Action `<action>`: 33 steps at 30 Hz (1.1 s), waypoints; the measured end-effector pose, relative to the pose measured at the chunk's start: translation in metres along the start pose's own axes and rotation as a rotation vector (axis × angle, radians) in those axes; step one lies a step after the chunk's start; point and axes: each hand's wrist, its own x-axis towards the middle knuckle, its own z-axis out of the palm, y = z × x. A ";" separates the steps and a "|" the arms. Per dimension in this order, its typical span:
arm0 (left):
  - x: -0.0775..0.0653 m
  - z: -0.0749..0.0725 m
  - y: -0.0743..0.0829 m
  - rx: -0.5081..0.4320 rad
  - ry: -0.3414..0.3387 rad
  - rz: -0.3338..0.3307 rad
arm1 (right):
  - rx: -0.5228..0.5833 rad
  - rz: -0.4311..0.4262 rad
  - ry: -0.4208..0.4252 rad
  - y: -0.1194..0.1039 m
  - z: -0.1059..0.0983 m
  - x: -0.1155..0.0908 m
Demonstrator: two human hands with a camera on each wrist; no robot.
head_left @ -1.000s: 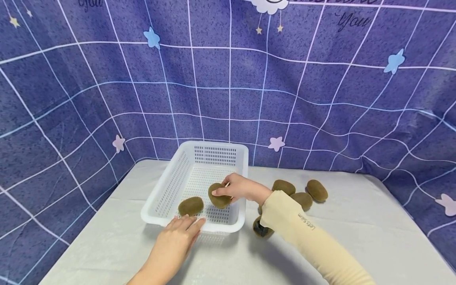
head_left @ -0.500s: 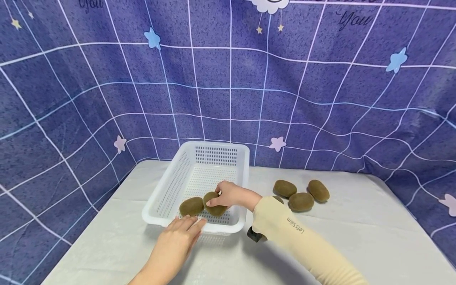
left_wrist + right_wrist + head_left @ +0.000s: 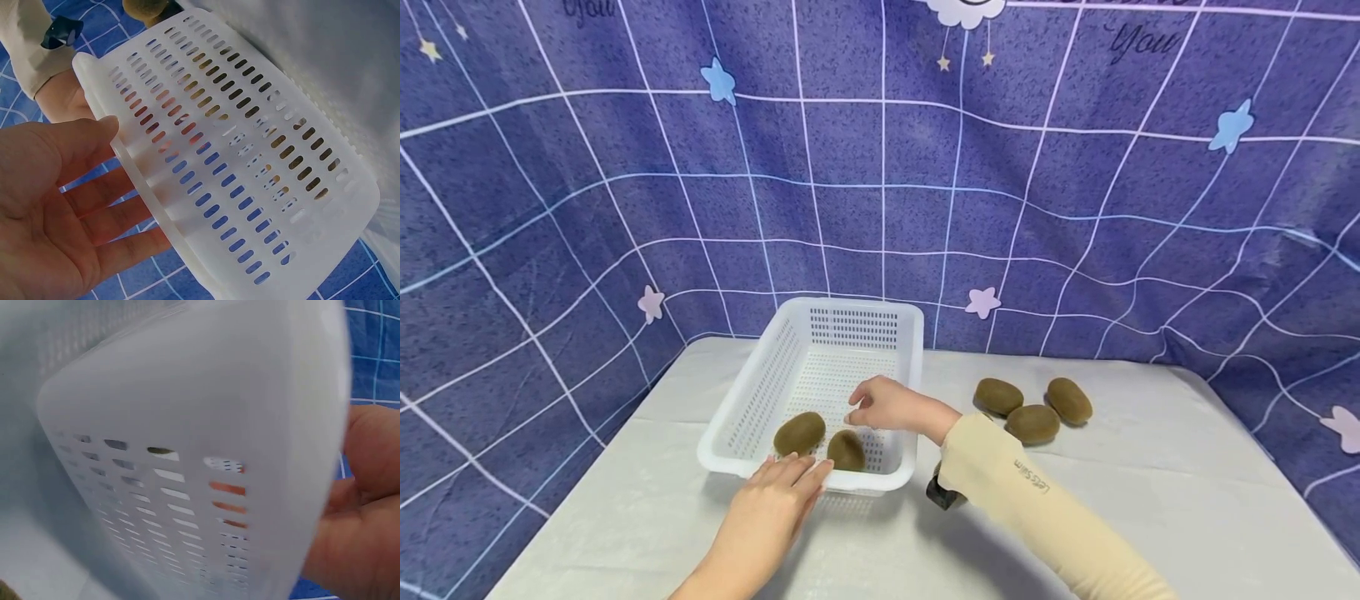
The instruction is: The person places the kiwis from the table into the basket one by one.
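A white plastic basket (image 3: 730,463) with slotted walls stands on the table. Two brown kiwis lie inside near its front wall: a left kiwi (image 3: 800,433) and a right kiwi (image 3: 847,452). My right hand (image 3: 891,407) hovers in the basket just above the right kiwi, fingers loosely bent and holding nothing. In the right wrist view, the basket wall covers much of the right hand (image 3: 369,512). At the front rim rests my left hand (image 3: 778,500), its fingers laid over the edge. From the left wrist, the left hand (image 3: 69,206) shows fairly straight fingers and the thumb tip touching the rim.
Right of the basket, three more kiwis (image 3: 1033,425) lie grouped on the white-covered table (image 3: 1150,500). Another kiwi is mostly hidden behind the right sleeve (image 3: 1000,467) and the black wrist camera (image 3: 942,493). A purple-blue grid curtain (image 3: 925,208) hangs behind.
My right hand has carried a kiwi leftward and down in the basket, let it go beside the other one, and risen slightly off it. The left hand has stayed at the rim.
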 end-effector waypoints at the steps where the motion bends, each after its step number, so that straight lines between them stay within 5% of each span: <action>1: 0.000 -0.001 0.000 0.002 -0.007 -0.003 | 0.012 -0.029 0.006 0.001 -0.002 0.000; 7: 0.001 -0.002 0.001 0.007 -0.015 -0.005 | 0.090 -0.178 0.058 0.003 -0.012 -0.009; 16: 0.000 -0.002 0.002 0.002 -0.023 -0.019 | 0.160 -0.244 0.138 0.005 -0.030 -0.029; 33: -0.005 0.003 0.002 0.006 0.014 -0.005 | 0.228 -0.238 0.290 0.044 -0.057 -0.069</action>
